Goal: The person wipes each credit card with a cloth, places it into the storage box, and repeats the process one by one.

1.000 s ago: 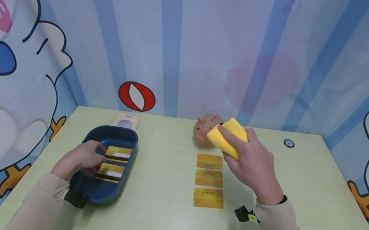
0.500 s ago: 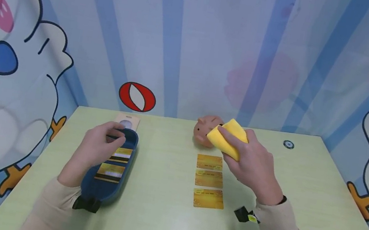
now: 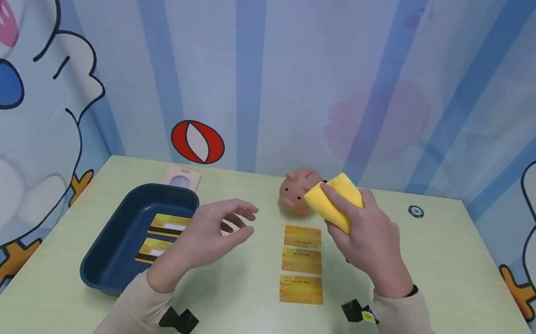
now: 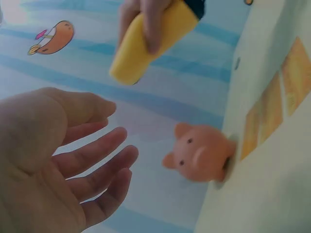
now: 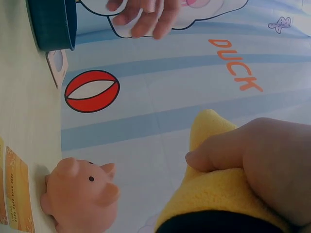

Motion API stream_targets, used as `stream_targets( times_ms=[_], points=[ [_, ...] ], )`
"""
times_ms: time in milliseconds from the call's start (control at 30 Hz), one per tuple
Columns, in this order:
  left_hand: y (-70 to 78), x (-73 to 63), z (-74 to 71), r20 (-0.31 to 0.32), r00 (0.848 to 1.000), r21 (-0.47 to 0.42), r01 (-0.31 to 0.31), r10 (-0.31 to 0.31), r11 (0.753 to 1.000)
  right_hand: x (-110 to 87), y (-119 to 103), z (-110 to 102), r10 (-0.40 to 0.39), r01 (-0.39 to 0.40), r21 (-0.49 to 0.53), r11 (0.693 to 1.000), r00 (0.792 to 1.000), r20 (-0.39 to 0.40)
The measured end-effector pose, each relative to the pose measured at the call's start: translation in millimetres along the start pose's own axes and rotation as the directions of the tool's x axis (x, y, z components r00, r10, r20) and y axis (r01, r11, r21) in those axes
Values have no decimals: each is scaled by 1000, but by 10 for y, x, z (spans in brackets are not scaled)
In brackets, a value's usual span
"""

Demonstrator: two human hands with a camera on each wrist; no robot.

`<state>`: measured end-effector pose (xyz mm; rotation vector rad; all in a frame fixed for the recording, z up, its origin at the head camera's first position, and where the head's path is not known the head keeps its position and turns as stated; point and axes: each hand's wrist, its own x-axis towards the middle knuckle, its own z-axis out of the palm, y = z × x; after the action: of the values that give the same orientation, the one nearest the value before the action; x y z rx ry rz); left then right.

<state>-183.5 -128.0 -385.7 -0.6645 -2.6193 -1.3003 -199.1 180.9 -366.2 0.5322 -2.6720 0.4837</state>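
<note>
My right hand [image 3: 369,243] grips a folded yellow cloth [image 3: 335,203], held up in front of a pink piggy bank [image 3: 297,192]. The right wrist view shows the fuzzy yellow cloth [image 5: 214,189] under the thumb, with a dark part below. My left hand [image 3: 206,233] is raised over the table with nothing in it, its fingers loosely spread and bent, as the left wrist view also shows. It overlaps the right rim of a dark blue tray [image 3: 112,223]. Inside the tray lie gold cards [image 3: 165,225] with black stripes. Three gold cards [image 3: 302,261] lie in a column before the piggy bank.
A small beige card with a round grey patch [image 3: 182,178] lies behind the tray. A dark round disc [image 3: 416,211] sits at the back right. A printed striped cloth backdrop [image 3: 295,65] rises behind the pale table [image 3: 230,326].
My left hand has come up out of the tray and moved right, past its rim, with nothing in it. My right hand has stayed almost still with the yellow cloth.
</note>
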Motion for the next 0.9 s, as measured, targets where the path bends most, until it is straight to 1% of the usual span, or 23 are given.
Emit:
stream_targets(
  times_ms=[67, 167, 233, 333, 433, 533, 633, 733, 800, 900],
  points=[
    [0, 27, 132, 81, 997, 3, -6, 6, 1000, 2, 1, -8, 6, -6, 0, 1000, 1000, -3],
    [-34, 67, 325, 188, 982, 3, -16, 15, 1000, 7, -1, -17, 12, -12, -1, 1000, 1000, -4],
    [-72, 90, 451, 247, 968, -4, -39, 39, 999, 10, -2, -18, 14, -14, 0, 1000, 1000, -3],
    [-134, 121, 636, 317, 945, -10, -84, 83, 996, 11, 1, -16, 12, -12, -1, 1000, 1000, -4],
    [-176, 136, 800, 375, 923, 18, -101, 87, 995, 7, 9, -9, 6, -6, -1, 1000, 1000, -4],
    [-196, 134, 944, 410, 911, 113, -90, 36, 990, 1, 18, 3, 5, -5, 0, 1000, 1000, 1],
    [-194, 117, 1048, 424, 906, 226, -99, -6, 969, -4, 26, 11, 9, -9, 1, 1000, 1000, 4],
    [-185, 96, 1112, 429, 903, 312, -134, -14, 941, -8, 31, 10, 10, -10, 3, 1000, 1000, 2],
    [-176, 86, 1135, 431, 902, 348, -160, -6, 924, -10, 33, 7, 6, -6, 2, 1000, 1000, -2],
    [-166, 79, 1163, 433, 901, 376, -172, -8, 910, -8, 36, 2, 0, 0, -1, 1000, 1000, -10]
  ],
)
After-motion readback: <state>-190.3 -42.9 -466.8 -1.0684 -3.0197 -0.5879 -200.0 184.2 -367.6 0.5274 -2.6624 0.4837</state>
